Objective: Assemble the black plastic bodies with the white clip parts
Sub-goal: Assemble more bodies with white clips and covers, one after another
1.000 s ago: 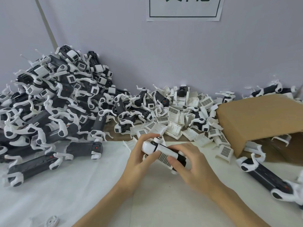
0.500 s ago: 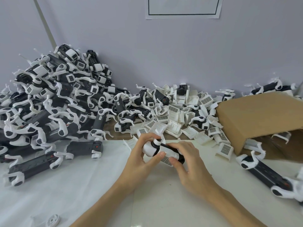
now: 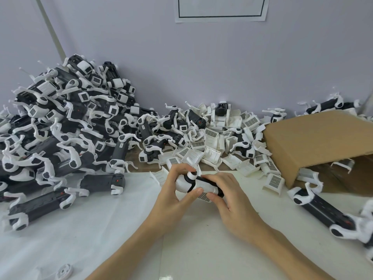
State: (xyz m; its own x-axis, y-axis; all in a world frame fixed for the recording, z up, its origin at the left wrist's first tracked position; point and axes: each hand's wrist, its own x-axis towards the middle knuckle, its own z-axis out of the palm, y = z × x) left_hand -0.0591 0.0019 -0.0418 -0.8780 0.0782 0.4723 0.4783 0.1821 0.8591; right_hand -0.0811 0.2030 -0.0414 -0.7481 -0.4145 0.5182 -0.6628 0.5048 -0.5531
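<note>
Dozens of finished units make up the heap [image 3: 60, 126] at the left of the worktop [image 3: 101, 229], the biggest mass in view. Next in size is the box [image 3: 314, 142] lying on its side at the right, then the scatter of loose white clips [image 3: 212, 142] between them by the wall.

The body [image 3: 198, 183] being worked on is held just above the worktop's near middle, with a white clip part on it. It looks light, stiff and smooth; its thin white arms would likely snap or bend if levered, so the solid black middle is the safer place to hold.

The left hand [image 3: 171, 195] is curled round its left end, thumb pressed to the near side. The right hand [image 3: 230, 199] grips the other end, fingers over the top. Both hands are clamped on the one piece, thumbs nearly meeting.
</note>
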